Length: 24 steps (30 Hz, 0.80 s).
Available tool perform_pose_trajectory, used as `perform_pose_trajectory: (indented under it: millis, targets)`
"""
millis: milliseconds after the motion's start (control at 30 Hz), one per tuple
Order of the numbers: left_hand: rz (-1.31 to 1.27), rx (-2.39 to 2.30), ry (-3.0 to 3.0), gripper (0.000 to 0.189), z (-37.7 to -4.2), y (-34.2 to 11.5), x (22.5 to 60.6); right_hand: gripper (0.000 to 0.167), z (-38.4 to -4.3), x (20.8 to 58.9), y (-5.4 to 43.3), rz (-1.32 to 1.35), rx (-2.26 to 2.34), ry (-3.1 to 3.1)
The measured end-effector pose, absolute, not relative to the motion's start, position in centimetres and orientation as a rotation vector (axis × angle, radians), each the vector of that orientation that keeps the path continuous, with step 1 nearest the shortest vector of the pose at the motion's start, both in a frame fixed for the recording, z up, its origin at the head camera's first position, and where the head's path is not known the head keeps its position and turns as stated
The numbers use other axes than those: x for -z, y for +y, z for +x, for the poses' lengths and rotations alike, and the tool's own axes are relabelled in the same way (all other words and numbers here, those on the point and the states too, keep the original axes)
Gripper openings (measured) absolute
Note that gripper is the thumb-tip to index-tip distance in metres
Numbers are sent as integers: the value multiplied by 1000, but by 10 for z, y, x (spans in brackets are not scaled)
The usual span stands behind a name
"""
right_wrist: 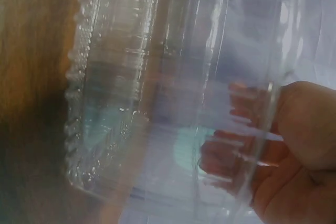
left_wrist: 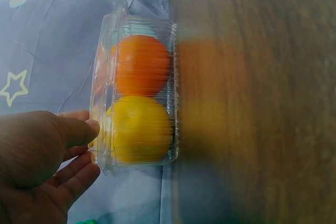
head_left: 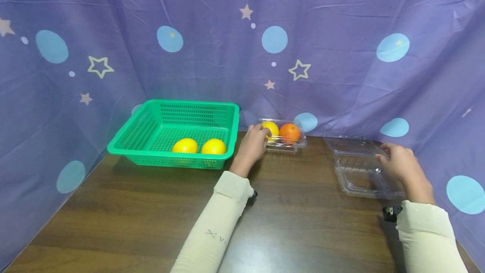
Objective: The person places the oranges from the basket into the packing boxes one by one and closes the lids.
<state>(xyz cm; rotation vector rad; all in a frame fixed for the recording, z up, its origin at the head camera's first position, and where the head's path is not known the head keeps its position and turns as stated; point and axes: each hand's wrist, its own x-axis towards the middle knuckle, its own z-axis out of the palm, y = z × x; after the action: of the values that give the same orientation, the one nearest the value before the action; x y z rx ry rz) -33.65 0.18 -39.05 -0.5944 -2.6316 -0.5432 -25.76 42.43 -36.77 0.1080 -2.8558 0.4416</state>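
Beside the basket [head_left: 151, 153]: the left hand [head_left: 251, 144] is reaching over the fruit box [head_left: 300, 143], which is standing on the table [head_left: 295, 222] against the curtain [head_left: 212, 3].
Left fingers: touching the lid [left_wrist: 100, 80] at one end; whether they are pinching or just pressing it, I cannot tell.
Fruit box: holding a yellow fruit [left_wrist: 140, 132] and an orange one [left_wrist: 142, 65], side by side.
Empty box [head_left: 363, 192]: standing wide at the right, its cover [head_left: 348, 145] leaning up behind.
Right hand [head_left: 403, 163]: hanging near that cover, fingers loosely bent and spread, clasping nothing visible.
Good handling: probably pressing the lid's edge lightly near a corner, keeping thin plastic from buckling and the box from sliding.
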Motion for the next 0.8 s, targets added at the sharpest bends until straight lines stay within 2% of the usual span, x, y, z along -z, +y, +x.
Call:
perform_pose_trajectory:
  millis: [300,467,800]
  targets:
    - [-588,560,-2647,16,-336,2,390,58,-257,361,436,-71,-412,-2996]
    - [-587,560,-2649,16,-336,2,390,62,-259,357,441,-131,-413,-3068]
    - [-580,542,-2652,17,-337,1,389,65,-266,358,445,-86,-491,-3103]
